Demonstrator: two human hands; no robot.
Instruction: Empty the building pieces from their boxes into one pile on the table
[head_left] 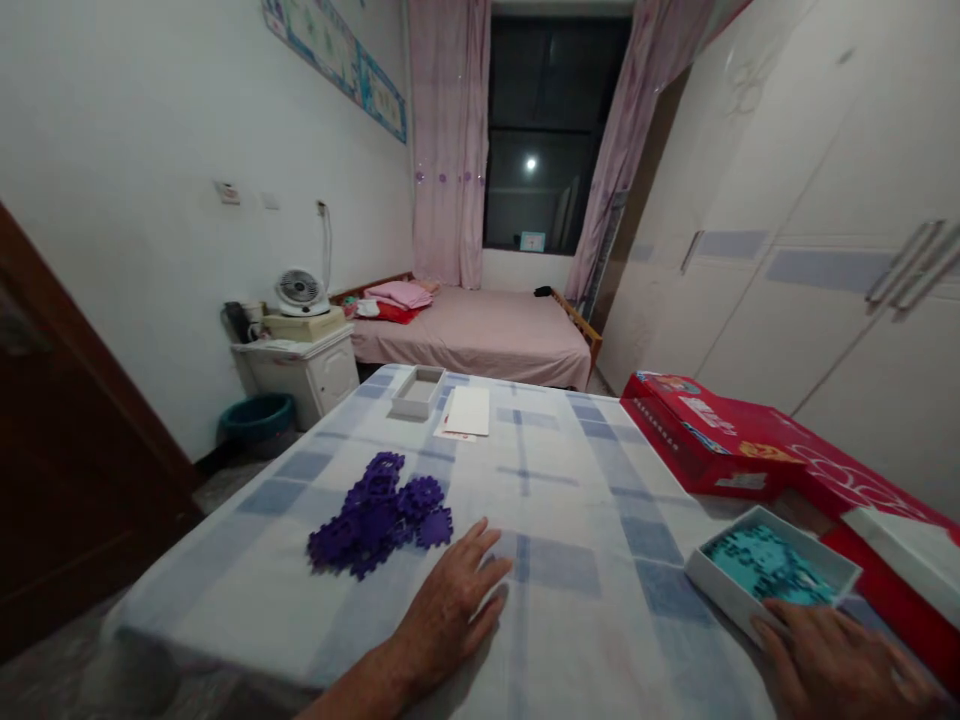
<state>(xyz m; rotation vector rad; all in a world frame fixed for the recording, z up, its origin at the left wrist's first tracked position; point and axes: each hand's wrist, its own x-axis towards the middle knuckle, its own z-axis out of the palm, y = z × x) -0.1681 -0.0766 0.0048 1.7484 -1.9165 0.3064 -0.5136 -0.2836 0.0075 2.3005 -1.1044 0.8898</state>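
Note:
My left hand (454,605) lies flat, palm down, on the blue-checked tablecloth (555,500), fingers apart, just right of a heap of purple puzzle-like foam pieces (379,515). It holds nothing. My right hand (832,655) rests at the near edge of a shallow white box (772,575) filled with teal pieces, fingertips touching its near rim; it grips nothing.
A red cardboard box (712,435) lies at the table's right, with a red lid and white tray (907,545) beyond the white box. A small empty white tray (418,390) and a white card (469,410) sit at the far edge. Bed, nightstand with fan, wardrobe doors behind.

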